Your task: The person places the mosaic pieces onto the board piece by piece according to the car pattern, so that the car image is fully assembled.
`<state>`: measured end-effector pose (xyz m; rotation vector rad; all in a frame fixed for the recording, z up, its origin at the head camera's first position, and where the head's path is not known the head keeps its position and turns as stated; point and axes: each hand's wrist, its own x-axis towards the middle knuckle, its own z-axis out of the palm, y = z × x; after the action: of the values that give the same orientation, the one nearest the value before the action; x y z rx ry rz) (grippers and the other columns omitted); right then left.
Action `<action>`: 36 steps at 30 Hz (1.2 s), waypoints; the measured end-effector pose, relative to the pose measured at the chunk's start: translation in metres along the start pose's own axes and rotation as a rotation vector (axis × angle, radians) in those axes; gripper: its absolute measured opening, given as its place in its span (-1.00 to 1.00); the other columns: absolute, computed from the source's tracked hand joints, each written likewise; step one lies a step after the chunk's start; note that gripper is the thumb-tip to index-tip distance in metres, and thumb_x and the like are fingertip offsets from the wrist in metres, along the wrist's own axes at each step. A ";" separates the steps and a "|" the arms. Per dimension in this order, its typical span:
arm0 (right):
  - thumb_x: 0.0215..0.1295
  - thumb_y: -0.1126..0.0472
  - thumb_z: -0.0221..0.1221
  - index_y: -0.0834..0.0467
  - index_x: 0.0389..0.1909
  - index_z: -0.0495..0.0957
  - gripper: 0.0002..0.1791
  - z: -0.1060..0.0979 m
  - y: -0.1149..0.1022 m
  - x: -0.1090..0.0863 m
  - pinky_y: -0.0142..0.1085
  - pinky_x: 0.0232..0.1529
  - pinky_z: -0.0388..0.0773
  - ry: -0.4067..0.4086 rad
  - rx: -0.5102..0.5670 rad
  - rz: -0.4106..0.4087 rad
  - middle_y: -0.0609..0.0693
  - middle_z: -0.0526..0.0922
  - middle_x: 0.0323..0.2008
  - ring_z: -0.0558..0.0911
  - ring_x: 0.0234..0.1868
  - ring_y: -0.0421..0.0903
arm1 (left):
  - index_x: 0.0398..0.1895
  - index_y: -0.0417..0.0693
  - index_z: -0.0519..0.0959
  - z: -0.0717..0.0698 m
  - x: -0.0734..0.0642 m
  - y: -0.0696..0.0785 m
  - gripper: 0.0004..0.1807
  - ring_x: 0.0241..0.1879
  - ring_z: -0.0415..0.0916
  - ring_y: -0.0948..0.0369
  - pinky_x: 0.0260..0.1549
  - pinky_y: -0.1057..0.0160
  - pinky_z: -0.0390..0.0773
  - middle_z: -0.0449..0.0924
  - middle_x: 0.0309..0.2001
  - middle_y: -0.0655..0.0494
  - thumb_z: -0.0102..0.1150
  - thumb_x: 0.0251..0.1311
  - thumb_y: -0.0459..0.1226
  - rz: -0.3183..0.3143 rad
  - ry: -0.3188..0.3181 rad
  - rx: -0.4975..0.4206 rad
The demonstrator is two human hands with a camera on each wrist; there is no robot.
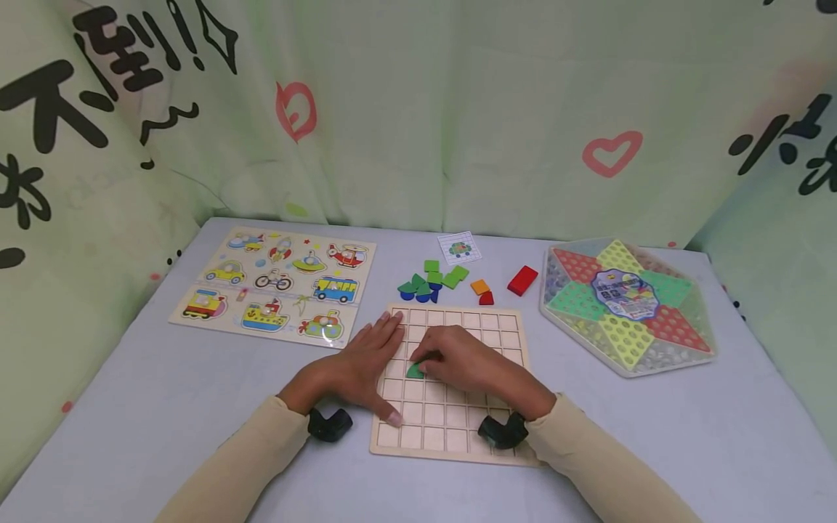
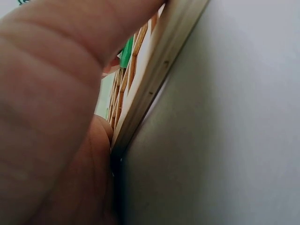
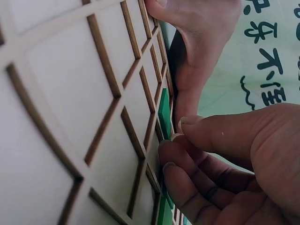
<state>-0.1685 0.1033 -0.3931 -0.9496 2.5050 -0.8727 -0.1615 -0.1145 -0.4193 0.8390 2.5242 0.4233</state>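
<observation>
A wooden grid board [image 1: 451, 436] lies on the table in front of me. My left hand [image 1: 366, 363] is spread over its left edge, fingers pointing away and thumb pressing near the lower left cells. My right hand [image 1: 461, 357] is over the grid's left half, its fingertips pinching a green quarter-circle piece [image 1: 415, 371] set at the cells. In the right wrist view, this green piece [image 3: 164, 112] stands slightly above the grid lines beside the fingertips; more green shows below, partly hidden. The left wrist view shows the board's side edge [image 2: 154, 70] by the left thumb.
Beyond the board lie dark green pieces [image 1: 418, 283], light green squares [image 1: 431, 266], blue pieces [image 1: 407, 296], an orange piece [image 1: 479, 287], and red pieces [image 1: 523, 280]. A pattern card [image 1: 459, 248] is behind them. A vehicle puzzle [image 1: 275, 283] lies left, a hexagonal checkers box [image 1: 628, 305] right.
</observation>
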 end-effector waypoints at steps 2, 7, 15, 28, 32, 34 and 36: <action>0.25 0.39 0.25 0.19 -0.14 0.72 -0.81 -0.001 0.001 0.000 -0.33 -0.12 0.54 0.012 -0.002 0.000 -0.14 0.63 -0.28 0.56 -0.19 -0.21 | 0.56 -0.13 -0.22 0.000 0.000 0.000 0.48 0.48 -0.64 0.11 0.40 0.03 -0.38 -0.51 0.55 0.05 0.38 -0.29 0.38 0.001 0.003 -0.004; 0.26 0.41 0.22 0.19 -0.15 0.73 -0.80 -0.005 0.004 0.000 -0.29 -0.10 0.55 0.060 0.014 0.012 -0.13 0.65 -0.26 0.58 -0.19 -0.20 | 0.56 -0.13 -0.22 -0.001 -0.001 0.001 0.48 0.48 -0.64 0.11 0.40 0.03 -0.39 -0.51 0.55 0.06 0.40 -0.30 0.36 -0.002 0.004 -0.019; 0.29 0.34 0.24 0.13 -0.14 0.72 -0.82 -0.011 0.014 0.004 -0.31 -0.11 0.55 0.129 0.052 0.093 -0.15 0.66 -0.24 0.57 -0.19 -0.19 | 0.56 -0.12 -0.22 0.001 0.000 0.001 0.49 0.48 -0.65 0.13 0.40 0.05 -0.38 -0.51 0.55 0.06 0.39 -0.31 0.38 -0.008 0.011 0.001; 0.32 0.31 0.23 0.16 -0.08 0.70 -0.80 -0.034 0.040 0.015 -0.21 -0.05 0.57 0.284 0.107 0.212 -0.03 0.66 -0.19 0.59 -0.14 -0.09 | 0.56 -0.11 -0.24 0.000 0.001 0.002 0.49 0.48 -0.65 0.13 0.40 0.05 -0.39 -0.52 0.55 0.08 0.39 -0.30 0.37 -0.011 0.007 -0.012; 0.33 0.30 0.21 0.20 -0.03 0.68 -0.77 -0.044 0.051 0.019 -0.17 -0.03 0.56 0.343 0.128 0.256 0.04 0.65 -0.14 0.60 -0.10 -0.02 | 0.56 -0.12 -0.24 0.000 0.000 0.002 0.49 0.48 -0.64 0.11 0.40 0.03 -0.37 -0.51 0.55 0.05 0.40 -0.30 0.36 -0.001 0.013 -0.008; 0.34 0.28 0.20 0.20 -0.02 0.67 -0.77 -0.048 0.056 0.022 -0.18 -0.04 0.55 0.370 0.136 0.286 0.06 0.65 -0.10 0.58 -0.07 0.00 | 0.56 -0.14 -0.23 0.000 0.000 0.002 0.48 0.48 -0.64 0.10 0.40 0.01 -0.38 -0.51 0.55 0.04 0.40 -0.30 0.36 0.003 0.015 -0.010; 0.35 0.27 0.19 0.21 -0.02 0.66 -0.76 -0.051 0.061 0.024 -0.19 -0.07 0.54 0.395 0.149 0.309 0.07 0.65 -0.08 0.57 -0.07 0.01 | 0.56 -0.15 -0.22 0.001 0.000 0.002 0.48 0.48 -0.63 0.08 0.40 0.00 -0.37 -0.49 0.55 0.02 0.41 -0.30 0.35 0.007 0.018 -0.015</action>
<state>-0.2406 0.1452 -0.3953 -0.3515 2.7540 -1.2142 -0.1601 -0.1133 -0.4190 0.8425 2.5319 0.4527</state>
